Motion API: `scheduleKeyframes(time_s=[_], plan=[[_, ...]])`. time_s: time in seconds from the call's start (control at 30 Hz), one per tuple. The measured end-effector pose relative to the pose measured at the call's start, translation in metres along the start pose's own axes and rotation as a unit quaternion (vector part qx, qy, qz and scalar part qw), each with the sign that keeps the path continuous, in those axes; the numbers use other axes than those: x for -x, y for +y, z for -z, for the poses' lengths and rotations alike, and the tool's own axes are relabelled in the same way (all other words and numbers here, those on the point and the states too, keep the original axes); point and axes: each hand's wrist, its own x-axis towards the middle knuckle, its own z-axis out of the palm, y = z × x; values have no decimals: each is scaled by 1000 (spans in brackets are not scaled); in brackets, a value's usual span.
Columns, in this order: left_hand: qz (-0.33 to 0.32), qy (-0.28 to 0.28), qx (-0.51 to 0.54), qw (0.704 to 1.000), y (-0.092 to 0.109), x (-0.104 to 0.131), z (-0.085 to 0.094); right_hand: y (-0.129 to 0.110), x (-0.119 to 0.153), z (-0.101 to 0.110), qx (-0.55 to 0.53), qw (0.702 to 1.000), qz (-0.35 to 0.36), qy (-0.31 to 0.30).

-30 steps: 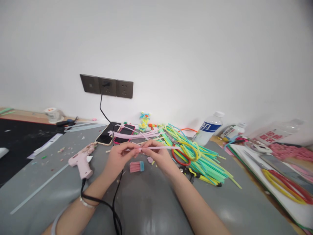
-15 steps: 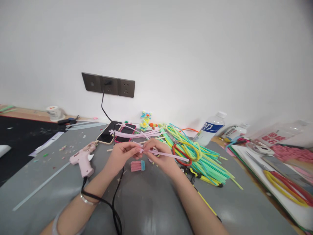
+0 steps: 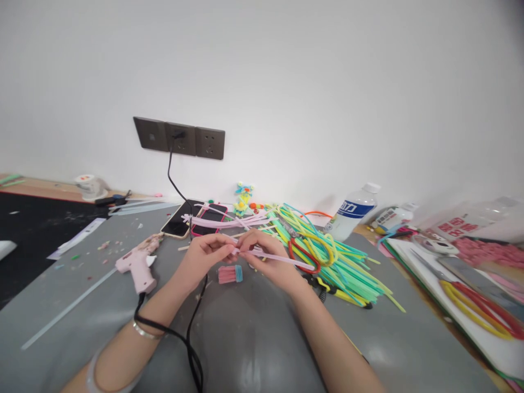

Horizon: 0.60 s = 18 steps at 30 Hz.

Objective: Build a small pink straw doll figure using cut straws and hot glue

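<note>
Ahead, a plain white wall (image 3: 286,98) bounds the far side of a glossy grey mat (image 3: 254,344); a black mat (image 3: 36,229) meets its left side, and a white paper pad (image 3: 466,305) lies beyond its right edge. Between the forearms, the grey surface reaches toward the viewer. Outside them, room is tighter: a pale-pink glue gun (image 3: 139,267) lies left, its black cable (image 3: 164,328) crossing at the left wrist, and a heap of green and yellow fuzzy stems (image 3: 347,267) spreads right. Above the mat's middle, the left hand (image 3: 208,256) and right hand (image 3: 268,261) nearly meet, fingertips pinching a slender pale-pink fuzzy strip (image 3: 289,259). Its free length slants rightward past the right hand, fairly straight; the pinched portion is mostly hidden by fingers.
</note>
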Motion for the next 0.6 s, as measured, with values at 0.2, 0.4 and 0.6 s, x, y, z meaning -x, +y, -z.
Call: scheduleKeyframes(time_s=[0.2,0.4,0.6], plan=[[9,5,-15,1000,2,1,-1,-1,-1,3,0,1000,-7,-12],[11,5,-27,1000,1,1,-2,2,1,8,-12,999,-15,-30],[21,-6,-17,1000,2,1,-2,1,1,11,-34,998,-18,-53]])
